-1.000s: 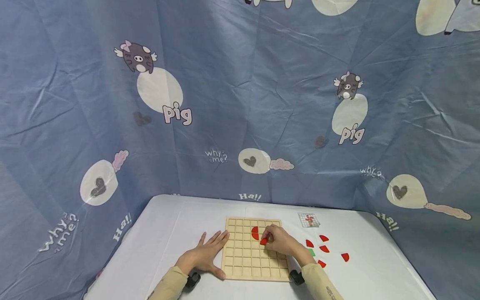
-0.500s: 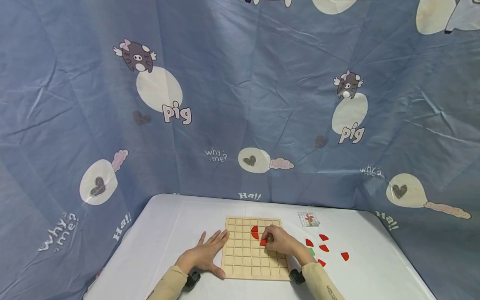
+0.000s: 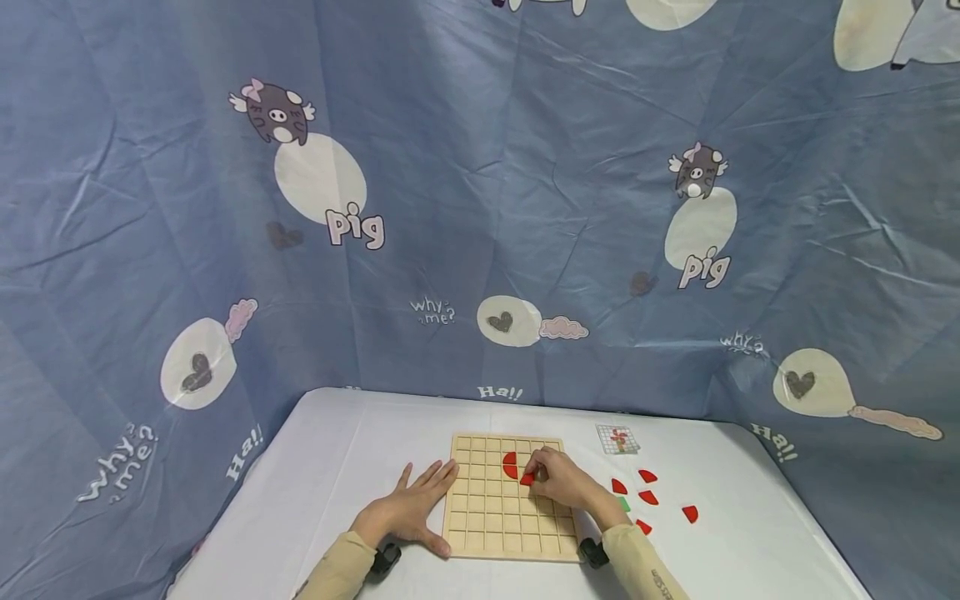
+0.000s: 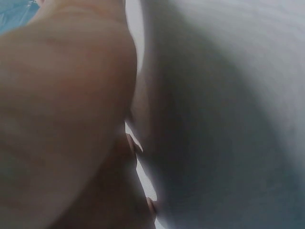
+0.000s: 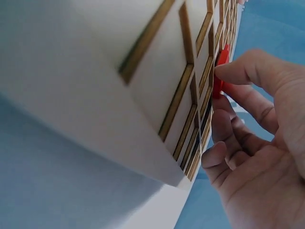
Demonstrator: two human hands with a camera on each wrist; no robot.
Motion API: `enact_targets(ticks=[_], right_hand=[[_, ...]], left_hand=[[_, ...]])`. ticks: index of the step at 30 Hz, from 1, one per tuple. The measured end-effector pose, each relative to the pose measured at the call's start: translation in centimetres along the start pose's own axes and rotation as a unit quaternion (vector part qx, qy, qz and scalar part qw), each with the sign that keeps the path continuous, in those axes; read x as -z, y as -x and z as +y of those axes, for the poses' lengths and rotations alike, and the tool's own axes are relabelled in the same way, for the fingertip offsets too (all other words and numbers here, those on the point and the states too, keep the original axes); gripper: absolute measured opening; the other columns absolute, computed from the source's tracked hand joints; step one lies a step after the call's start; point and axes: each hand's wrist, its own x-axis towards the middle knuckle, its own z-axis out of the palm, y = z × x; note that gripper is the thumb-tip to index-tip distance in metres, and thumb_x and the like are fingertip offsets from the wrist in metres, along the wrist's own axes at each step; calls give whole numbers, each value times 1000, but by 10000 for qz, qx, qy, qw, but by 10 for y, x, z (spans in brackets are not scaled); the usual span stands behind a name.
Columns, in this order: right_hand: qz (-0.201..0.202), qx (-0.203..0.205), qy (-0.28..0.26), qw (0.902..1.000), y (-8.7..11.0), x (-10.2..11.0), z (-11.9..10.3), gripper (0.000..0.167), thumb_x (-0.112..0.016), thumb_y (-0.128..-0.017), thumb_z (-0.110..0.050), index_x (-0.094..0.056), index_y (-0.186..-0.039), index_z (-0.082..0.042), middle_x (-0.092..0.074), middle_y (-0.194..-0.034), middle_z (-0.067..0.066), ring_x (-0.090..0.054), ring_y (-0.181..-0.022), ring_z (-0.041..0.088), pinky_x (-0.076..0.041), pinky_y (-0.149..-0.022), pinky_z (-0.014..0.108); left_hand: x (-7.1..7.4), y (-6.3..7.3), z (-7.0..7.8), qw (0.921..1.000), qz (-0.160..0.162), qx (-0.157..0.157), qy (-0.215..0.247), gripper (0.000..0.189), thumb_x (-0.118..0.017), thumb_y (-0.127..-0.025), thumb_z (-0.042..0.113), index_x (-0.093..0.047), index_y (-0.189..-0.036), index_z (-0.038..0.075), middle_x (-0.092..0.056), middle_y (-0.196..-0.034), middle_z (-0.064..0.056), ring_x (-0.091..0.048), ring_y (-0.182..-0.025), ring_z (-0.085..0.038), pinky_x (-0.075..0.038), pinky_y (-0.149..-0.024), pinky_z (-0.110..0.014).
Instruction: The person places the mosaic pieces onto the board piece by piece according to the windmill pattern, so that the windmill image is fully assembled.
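Observation:
A square wooden board with a grid of recessed cells lies on the white table. Two red quarter-circle pieces sit in its upper part, one directly above the other. My right hand pinches another red quarter-circle piece just to their lower right. In the right wrist view, thumb and fingers grip that red piece at the board's surface. Fingers spread and straight, my left hand rests at the board's left edge. The left wrist view has mostly the dark, close underside of that hand.
Several red quarter-circle pieces lie on the table to the right, with a green piece partly behind my right forearm. A small card with a red pattern on a grid lies beyond them. A blue printed curtain surrounds the table.
The red piece in my right hand has shifted very slightly towards the board's far side, and the fingers have moved a little. My left hand stays in place.

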Motion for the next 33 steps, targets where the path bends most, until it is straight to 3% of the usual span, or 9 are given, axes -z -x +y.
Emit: enact_targets(ticks=[21, 27, 33], right_hand=[[107, 101, -63, 9999, -5, 0, -2, 17, -70, -83, -4, -66, -99, -9, -59, -92, 1, -48, -73, 8, -44, -61, 20], [-35, 119, 5, 9999, -3, -2, -2, 21, -76, -79, -9, -66, -97, -11, -59, -91, -1, -48, -73, 5, -45, -62, 19], [-145, 204, 90, 9996, 0, -1, -2, 18, -74, -81, -8, -64, -95, -14, -57, -89, -2, -48, -73, 6, -44, -62, 19]], left_hand=[[4, -2, 2, 9999, -64, 83, 110, 131, -74, -58, 69, -11, -156, 10, -7, -164, -8, -8, -151, -31, 3, -117, -65], [2, 0, 2, 9999, -104, 77, 83, 131, -74, -58, 71, -10, -156, 9, -7, -164, -8, -8, -151, -31, 3, -117, -65], [1, -1, 1, 9998, -103, 126, 80, 132, -73, -58, 70, -10, -156, 11, -6, -164, -7, -7, -151, -30, 3, -118, -64]])
